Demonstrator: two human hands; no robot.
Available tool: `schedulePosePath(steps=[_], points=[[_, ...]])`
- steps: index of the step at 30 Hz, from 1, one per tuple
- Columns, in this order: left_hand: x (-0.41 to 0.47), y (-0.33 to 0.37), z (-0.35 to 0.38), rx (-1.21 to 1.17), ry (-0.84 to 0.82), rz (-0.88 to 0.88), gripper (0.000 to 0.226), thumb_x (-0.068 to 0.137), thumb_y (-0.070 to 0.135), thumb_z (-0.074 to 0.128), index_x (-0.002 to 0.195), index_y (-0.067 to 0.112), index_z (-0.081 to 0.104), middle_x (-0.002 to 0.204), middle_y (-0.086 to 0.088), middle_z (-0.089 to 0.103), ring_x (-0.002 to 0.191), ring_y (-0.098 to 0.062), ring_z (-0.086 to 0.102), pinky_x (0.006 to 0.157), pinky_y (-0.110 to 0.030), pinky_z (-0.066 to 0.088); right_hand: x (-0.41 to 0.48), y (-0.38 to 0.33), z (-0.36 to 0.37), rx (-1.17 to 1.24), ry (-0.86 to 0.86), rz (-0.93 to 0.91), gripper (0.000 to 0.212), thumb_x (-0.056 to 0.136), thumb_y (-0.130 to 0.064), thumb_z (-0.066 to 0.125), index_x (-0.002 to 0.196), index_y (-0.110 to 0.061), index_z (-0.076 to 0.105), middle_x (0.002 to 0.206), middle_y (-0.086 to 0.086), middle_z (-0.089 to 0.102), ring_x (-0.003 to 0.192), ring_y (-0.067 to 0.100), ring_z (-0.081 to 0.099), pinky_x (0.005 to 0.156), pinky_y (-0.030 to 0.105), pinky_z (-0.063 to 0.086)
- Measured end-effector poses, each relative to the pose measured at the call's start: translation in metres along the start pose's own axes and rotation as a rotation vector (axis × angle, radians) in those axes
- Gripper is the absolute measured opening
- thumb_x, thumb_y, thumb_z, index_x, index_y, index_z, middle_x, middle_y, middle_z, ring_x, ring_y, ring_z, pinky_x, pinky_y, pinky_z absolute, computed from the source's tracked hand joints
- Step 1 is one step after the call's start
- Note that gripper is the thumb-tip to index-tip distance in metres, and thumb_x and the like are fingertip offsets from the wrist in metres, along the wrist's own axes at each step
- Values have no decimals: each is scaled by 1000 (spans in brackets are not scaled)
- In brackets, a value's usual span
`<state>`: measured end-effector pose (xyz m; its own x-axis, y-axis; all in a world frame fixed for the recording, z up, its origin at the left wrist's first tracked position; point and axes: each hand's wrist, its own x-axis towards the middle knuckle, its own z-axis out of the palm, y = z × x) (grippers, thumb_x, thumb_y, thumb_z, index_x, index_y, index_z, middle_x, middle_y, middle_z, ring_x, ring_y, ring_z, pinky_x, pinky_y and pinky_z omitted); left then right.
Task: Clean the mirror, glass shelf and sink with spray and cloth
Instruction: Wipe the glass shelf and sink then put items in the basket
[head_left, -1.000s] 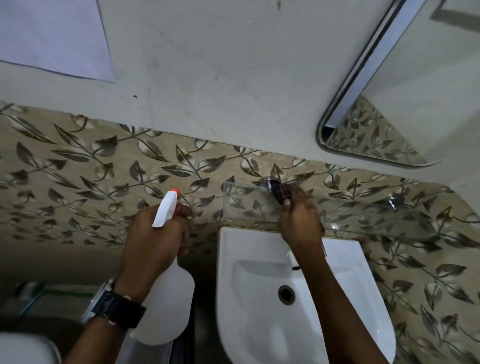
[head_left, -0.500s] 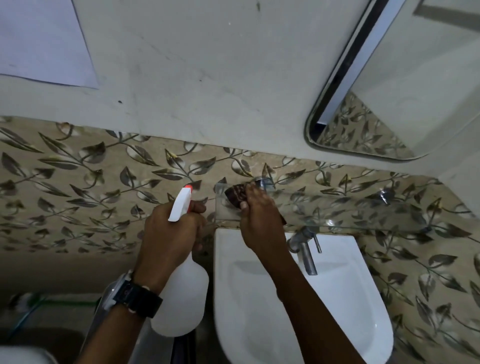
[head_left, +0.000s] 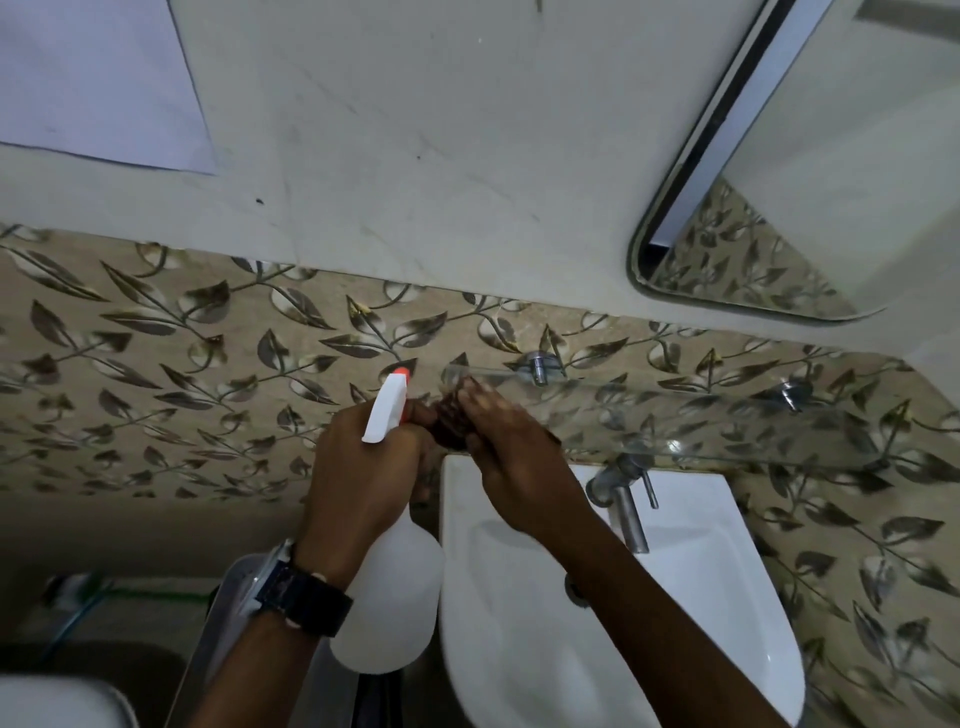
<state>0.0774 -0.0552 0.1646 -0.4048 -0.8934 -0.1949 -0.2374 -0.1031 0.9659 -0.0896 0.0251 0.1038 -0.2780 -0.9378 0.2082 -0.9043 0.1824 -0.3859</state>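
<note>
Both hands meet at the frame's centre: the left hand (head_left: 363, 467) is wrapped around the white spray bottle (head_left: 387, 592), and the right hand (head_left: 511, 447) presses a dark cloth (head_left: 451, 423) on the left end of the glass shelf (head_left: 675, 415), above the sink (head_left: 691, 597). The mirror (head_left: 831, 171) hangs upper right. Pressing hard on that unsupported end could strain its wall bracket (head_left: 540, 364); the nozzle, just beside the cloth, might knock the glass.
</note>
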Motion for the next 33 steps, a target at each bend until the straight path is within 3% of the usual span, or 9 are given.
schedulePosePath(steps=[3, 7, 10, 15, 19, 23, 27, 29, 33], points=[[1, -3, -9, 4, -2, 0, 26, 62, 18, 55, 74, 23, 77, 66, -16, 74, 60, -29, 71, 67, -61, 64, 1, 1, 1, 42, 4, -5, 51, 105, -21, 44, 155, -13, 43, 162, 6, 42, 152, 22, 36, 127, 38, 25], [0, -1, -5, 48, 1, 32, 22, 61, 20, 55, 67, 9, 72, 69, -22, 73, 71, -43, 71, 65, -64, 62, 50, -4, -1, -7, -26, 36, 49, 109, -20, 42, 156, -10, 38, 164, 8, 36, 155, 21, 29, 127, 30, 18], [-4, -2, -1, 49, -10, 35, 27, 63, 19, 55, 73, 1, 71, 74, -26, 72, 78, -48, 69, 70, -67, 61, 44, -7, 7, -2, 6, -15, 48, 106, -17, 46, 153, -7, 43, 161, 11, 41, 153, 25, 34, 127, 40, 25], [-9, -3, 2, 9, -33, -1, 33, 55, 15, 55, 72, -10, 67, 70, -30, 70, 61, -40, 70, 60, -55, 62, -22, 6, 31, -55, 73, -215, 56, 103, -18, 46, 158, -15, 37, 167, 3, 32, 158, 17, 22, 129, 38, 19], [-8, 3, -3, -55, -39, -21, 28, 56, 13, 55, 73, 16, 78, 67, -21, 72, 46, -16, 65, 45, -30, 55, -44, 20, 49, -30, 142, -283, 62, 97, 1, 58, 155, -10, 40, 166, 4, 33, 158, 22, 22, 128, 43, 24], [-5, 3, -5, -52, -46, 0, 31, 57, 13, 54, 72, 24, 78, 65, -17, 71, 46, -14, 63, 44, -29, 51, -65, 20, 63, 24, 119, -114, 52, 99, -2, 55, 150, -11, 49, 157, 7, 48, 150, 23, 41, 121, 44, 37], [-5, -4, -3, -60, -57, -18, 35, 57, 12, 54, 71, 32, 80, 64, -3, 72, 54, -14, 64, 44, -26, 50, -68, -6, 72, 698, 462, 589, 33, 108, -15, 44, 134, -19, 65, 128, -2, 71, 120, 14, 66, 107, 38, 52], [-4, -7, -2, -58, -58, -40, 38, 56, 11, 54, 71, 34, 80, 66, -4, 72, 56, -17, 65, 46, -30, 51, -52, -12, 70, 1298, 493, 1002, 33, 108, -15, 44, 128, -10, 69, 121, 11, 75, 115, 34, 69, 105, 52, 53], [-5, -8, 6, -46, -70, -47, 36, 53, 12, 53, 69, 30, 79, 57, 0, 69, 50, -12, 63, 43, -27, 51, -17, -26, 57, 2126, 431, 1094, 37, 106, -19, 40, 122, 0, 68, 128, 24, 67, 118, 41, 63, 108, 52, 48]])
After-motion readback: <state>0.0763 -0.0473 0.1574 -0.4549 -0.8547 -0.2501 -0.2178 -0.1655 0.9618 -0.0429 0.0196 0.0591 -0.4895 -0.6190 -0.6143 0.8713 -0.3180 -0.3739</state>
